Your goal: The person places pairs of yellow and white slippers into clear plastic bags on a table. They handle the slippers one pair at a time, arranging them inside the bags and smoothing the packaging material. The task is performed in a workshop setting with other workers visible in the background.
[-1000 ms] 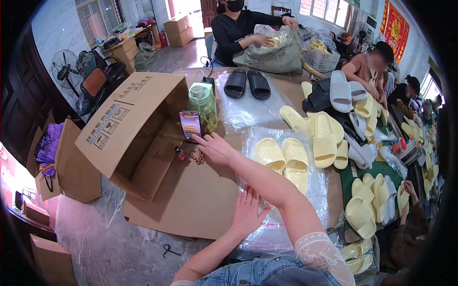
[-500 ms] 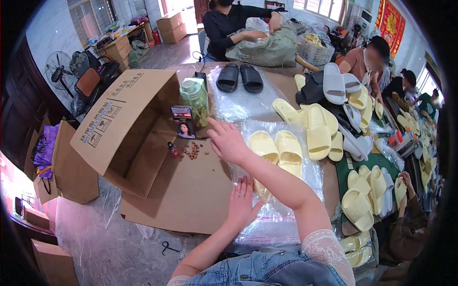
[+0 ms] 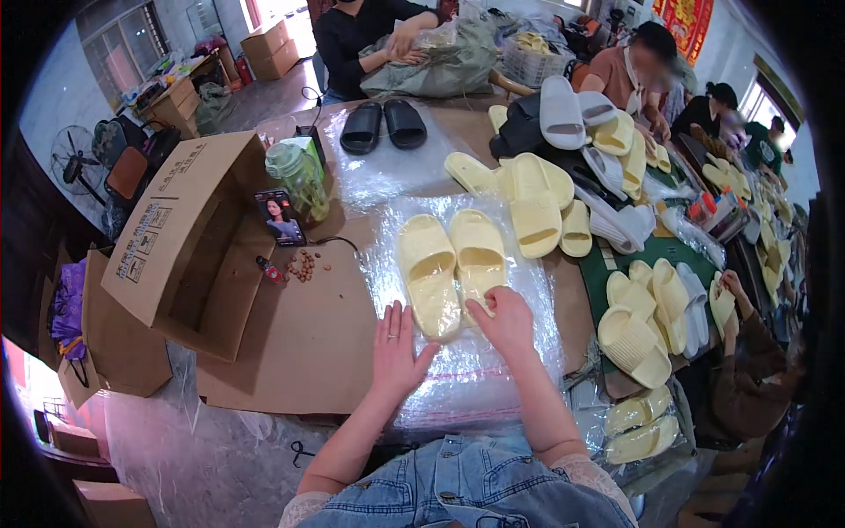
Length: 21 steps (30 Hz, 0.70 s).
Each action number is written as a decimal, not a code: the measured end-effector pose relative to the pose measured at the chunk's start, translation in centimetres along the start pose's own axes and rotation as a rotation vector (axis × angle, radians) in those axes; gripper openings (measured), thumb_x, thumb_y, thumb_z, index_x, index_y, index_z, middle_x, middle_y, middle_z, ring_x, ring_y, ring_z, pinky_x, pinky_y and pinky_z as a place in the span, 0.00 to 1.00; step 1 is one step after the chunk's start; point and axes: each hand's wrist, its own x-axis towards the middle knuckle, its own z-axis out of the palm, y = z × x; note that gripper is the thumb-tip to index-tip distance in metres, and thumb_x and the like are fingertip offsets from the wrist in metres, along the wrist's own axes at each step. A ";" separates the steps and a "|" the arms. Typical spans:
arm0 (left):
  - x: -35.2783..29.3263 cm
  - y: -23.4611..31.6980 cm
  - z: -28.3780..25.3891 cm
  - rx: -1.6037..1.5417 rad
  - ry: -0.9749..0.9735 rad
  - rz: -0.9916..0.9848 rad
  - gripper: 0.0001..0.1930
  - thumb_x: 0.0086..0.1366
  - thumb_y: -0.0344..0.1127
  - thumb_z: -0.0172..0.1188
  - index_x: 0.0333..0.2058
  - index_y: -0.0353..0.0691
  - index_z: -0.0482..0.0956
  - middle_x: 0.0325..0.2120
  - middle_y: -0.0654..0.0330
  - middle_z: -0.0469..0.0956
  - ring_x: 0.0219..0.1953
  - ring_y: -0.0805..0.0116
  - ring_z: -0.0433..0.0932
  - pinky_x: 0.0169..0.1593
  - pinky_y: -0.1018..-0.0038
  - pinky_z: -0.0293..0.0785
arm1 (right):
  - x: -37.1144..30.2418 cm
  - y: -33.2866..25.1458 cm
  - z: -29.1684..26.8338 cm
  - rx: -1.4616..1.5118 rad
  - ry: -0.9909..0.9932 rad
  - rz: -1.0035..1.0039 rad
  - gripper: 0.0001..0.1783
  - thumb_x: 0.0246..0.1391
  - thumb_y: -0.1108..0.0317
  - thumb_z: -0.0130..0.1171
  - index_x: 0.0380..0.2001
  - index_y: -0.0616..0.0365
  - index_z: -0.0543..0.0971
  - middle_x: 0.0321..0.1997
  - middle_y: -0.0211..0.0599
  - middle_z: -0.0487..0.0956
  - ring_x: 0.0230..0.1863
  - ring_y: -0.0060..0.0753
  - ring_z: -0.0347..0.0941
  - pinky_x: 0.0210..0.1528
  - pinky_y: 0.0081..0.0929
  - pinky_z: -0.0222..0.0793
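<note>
- A pair of pale yellow slides lay side by side, toes pointing away from the person, near the middle of the counter; clear plastic bags spread beneath and around them, though whether a layer also covered them could not be told.
- The left hand rested palm down on the plastic, its grip open, fingers extended and thumb angled toward the heel of the left slide.
- The right hand was at the heel of the right slide, fingers curled and thumb toward the sole; whether its grip had closed on anything could not be told.
- Beyond the pair, two black slides sat on a clear plastic sheet.
- To the left, an open cardboard carton lay on its side, with a lit phone upright beside its opening and a green-lidded bottle just behind the phone.
- Near the phone were a small dark bottle with a red label and a cluster of brown nut-like pieces.
- To the right, more yellow slides were heaped with white slides.
- Across the counter, a co-worker in black had both hands at a grey-green sack.
</note>
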 end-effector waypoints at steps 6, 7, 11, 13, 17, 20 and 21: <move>-0.1 -0.5 0.6 -0.016 0.020 0.034 0.45 0.67 0.59 0.57 0.70 0.29 0.56 0.72 0.37 0.52 0.75 0.40 0.49 0.75 0.49 0.44 | 2.8 -0.8 3.5 -0.158 0.112 -0.071 0.36 0.53 0.39 0.67 0.45 0.67 0.76 0.43 0.50 0.78 0.45 0.53 0.77 0.48 0.45 0.74; -0.1 -0.5 0.6 -0.010 0.021 0.032 0.45 0.67 0.59 0.57 0.70 0.29 0.56 0.72 0.37 0.53 0.75 0.40 0.49 0.75 0.49 0.44 | 3.1 -1.2 4.0 -0.197 0.101 -0.082 0.35 0.54 0.40 0.66 0.43 0.66 0.76 0.43 0.50 0.77 0.45 0.51 0.77 0.47 0.44 0.75; -0.2 -0.4 0.4 -0.016 0.017 0.023 0.45 0.67 0.58 0.57 0.70 0.30 0.56 0.72 0.37 0.52 0.75 0.41 0.49 0.75 0.49 0.44 | 4.4 -1.6 6.4 -0.255 0.063 -0.038 0.32 0.55 0.42 0.65 0.40 0.65 0.76 0.40 0.50 0.78 0.43 0.48 0.79 0.44 0.41 0.76; -0.1 -0.5 0.6 -0.004 0.008 0.032 0.45 0.67 0.59 0.57 0.70 0.30 0.56 0.72 0.37 0.52 0.75 0.41 0.49 0.75 0.49 0.44 | 4.9 -1.1 7.6 -0.234 0.117 -0.038 0.31 0.56 0.42 0.64 0.39 0.65 0.75 0.39 0.50 0.78 0.42 0.47 0.80 0.42 0.40 0.77; -0.2 -0.6 0.6 0.012 -0.007 0.024 0.46 0.66 0.58 0.58 0.70 0.29 0.55 0.73 0.38 0.51 0.75 0.41 0.49 0.75 0.49 0.44 | 5.7 -1.9 7.1 -0.231 0.040 0.002 0.30 0.58 0.43 0.63 0.38 0.64 0.75 0.37 0.50 0.79 0.39 0.49 0.81 0.40 0.41 0.78; -0.2 -0.4 0.4 0.004 -0.001 0.028 0.46 0.66 0.58 0.59 0.71 0.30 0.54 0.73 0.38 0.51 0.75 0.42 0.49 0.75 0.49 0.43 | 6.2 -2.9 6.3 -0.196 0.036 0.002 0.29 0.59 0.43 0.63 0.38 0.64 0.75 0.37 0.50 0.79 0.37 0.49 0.81 0.38 0.42 0.78; -0.2 -0.4 0.4 0.006 0.000 0.030 0.46 0.66 0.58 0.59 0.71 0.30 0.54 0.73 0.38 0.51 0.75 0.42 0.49 0.75 0.49 0.43 | 6.3 -2.8 6.6 -0.203 0.064 -0.008 0.29 0.59 0.43 0.63 0.38 0.64 0.74 0.36 0.50 0.79 0.36 0.49 0.81 0.38 0.43 0.78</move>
